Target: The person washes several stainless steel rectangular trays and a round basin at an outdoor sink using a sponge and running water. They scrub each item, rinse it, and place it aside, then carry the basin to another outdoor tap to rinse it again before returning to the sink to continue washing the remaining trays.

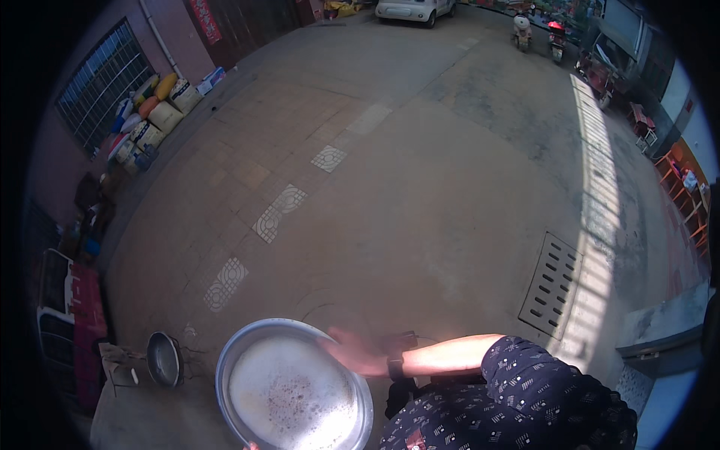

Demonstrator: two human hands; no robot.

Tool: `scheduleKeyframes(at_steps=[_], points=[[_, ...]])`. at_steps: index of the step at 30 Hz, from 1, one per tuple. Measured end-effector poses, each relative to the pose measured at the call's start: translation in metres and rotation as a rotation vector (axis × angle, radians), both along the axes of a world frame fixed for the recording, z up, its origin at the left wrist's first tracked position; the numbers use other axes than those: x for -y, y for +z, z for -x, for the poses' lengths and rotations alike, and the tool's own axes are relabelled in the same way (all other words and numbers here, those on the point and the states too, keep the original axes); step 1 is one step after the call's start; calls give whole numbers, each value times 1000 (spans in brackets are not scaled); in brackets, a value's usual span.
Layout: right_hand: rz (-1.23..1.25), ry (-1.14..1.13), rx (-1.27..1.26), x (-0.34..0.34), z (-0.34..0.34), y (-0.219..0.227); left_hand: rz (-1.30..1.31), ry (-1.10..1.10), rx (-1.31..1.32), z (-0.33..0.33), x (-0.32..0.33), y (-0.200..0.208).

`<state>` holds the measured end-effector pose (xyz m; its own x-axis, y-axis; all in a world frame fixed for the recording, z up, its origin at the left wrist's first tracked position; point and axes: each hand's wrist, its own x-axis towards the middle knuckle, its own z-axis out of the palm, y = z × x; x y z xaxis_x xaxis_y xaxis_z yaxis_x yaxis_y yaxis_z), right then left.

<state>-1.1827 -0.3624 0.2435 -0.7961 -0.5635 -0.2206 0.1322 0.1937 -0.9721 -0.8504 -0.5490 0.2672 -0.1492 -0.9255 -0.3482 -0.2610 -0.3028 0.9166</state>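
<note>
A wide, round metal basin is at the bottom of the head view, its inside facing up toward me. Small brownish specks lie on its pale bottom, and sunlight glares off the lower right part. My left hand grips the basin's near rim; only a bit of finger shows at the picture's lower edge. My right hand is at the basin's upper right rim, smeared by motion, so its fingers cannot be made out. A dark band circles that wrist, below a dark patterned sleeve.
A smaller metal pan stands at lower left, near a red vehicle. Stuffed sacks line the left wall. A slotted drain cover lies at right. Scooters, orange chairs and a white car stand farther off.
</note>
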Motion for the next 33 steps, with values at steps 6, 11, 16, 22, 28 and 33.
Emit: scheduleKeyframes(at_steps=[6, 11, 16, 22, 28, 33], points=[[153, -289, 53, 59, 214, 16, 33, -319, -136, 263, 128, 13], [105, -385, -29, 81, 410, 20, 28, -525, -153, 527, 191, -4], [134, -520, -14, 89, 616, 32, 39, -711, -114, 783, 220, 15], [189, -601, -83, 93, 850, 41, 61, -899, -112, 1021, 277, 24], [103, -692, -109, 101, 1060, 50, 7, -1010, -216, 1258, 309, 21], [64, -748, -71, 123, 1247, 86, -64, -1154, -102, 1476, 343, 41]])
